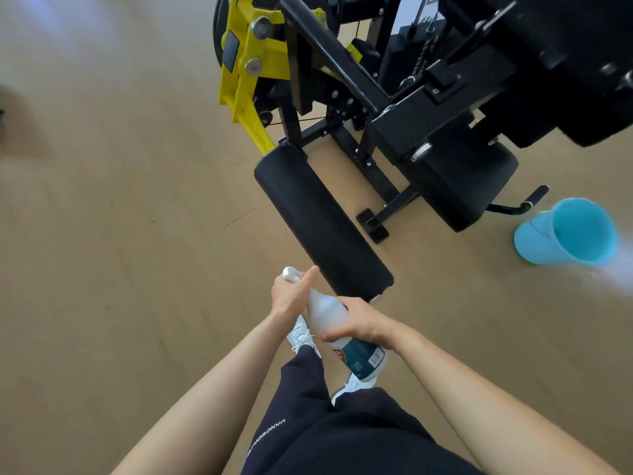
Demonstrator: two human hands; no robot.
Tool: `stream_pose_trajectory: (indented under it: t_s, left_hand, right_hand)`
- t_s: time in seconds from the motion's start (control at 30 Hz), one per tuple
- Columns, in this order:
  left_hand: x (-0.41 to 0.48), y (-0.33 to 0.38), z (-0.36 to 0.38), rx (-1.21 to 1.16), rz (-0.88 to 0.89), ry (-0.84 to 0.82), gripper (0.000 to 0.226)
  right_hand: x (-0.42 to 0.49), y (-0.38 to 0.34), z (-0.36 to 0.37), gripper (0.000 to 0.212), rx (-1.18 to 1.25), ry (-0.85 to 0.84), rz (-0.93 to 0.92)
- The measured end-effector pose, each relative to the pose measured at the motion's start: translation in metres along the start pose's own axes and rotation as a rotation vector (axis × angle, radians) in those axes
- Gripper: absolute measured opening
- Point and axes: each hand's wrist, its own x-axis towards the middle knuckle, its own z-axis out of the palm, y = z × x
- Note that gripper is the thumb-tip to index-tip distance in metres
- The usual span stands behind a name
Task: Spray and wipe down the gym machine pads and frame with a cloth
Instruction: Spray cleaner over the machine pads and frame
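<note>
Spray bottle [323, 308] near roller pad [322, 221]: right hand [361, 323] fingers wrap body, left hand [291, 294] fingers curl round nozzle, probably aiming.

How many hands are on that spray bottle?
2. The left hand grips the bottle at its top end; the right hand wraps round its middle. No other hands are in view.

Tilted white bottle [323, 308] near black pad [318, 217]
</note>
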Motion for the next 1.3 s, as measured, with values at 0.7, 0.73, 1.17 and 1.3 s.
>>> stream_pose_trajectory:
  t_s: [0.7,0.73,1.17,1.3]
  left_hand:
    - [-0.165,-0.019,0.199,0.302,0.339,-0.239,0.056]
    - [-0.167,-0.018,0.208,0.3,0.344,-0.256,0.047]
    - [-0.167,0.057,0.35,0.261,0.423,-0.724,0.034]
    - [-0.162,0.097,0.398,0.211,0.425,-0.688,0.039]
  right_hand:
    - [-0.167,0.198,-0.062,0.043,0.465,0.107,-0.103]
    - [-0.171,0.204,-0.066,0.044,0.482,0.135,-0.1]
    - [-0.208,0.243,-0.188,0.055,0.671,0.415,-0.088]
    - [-0.219,0.235,-0.256,0.056,0.64,0.385,-0.084]
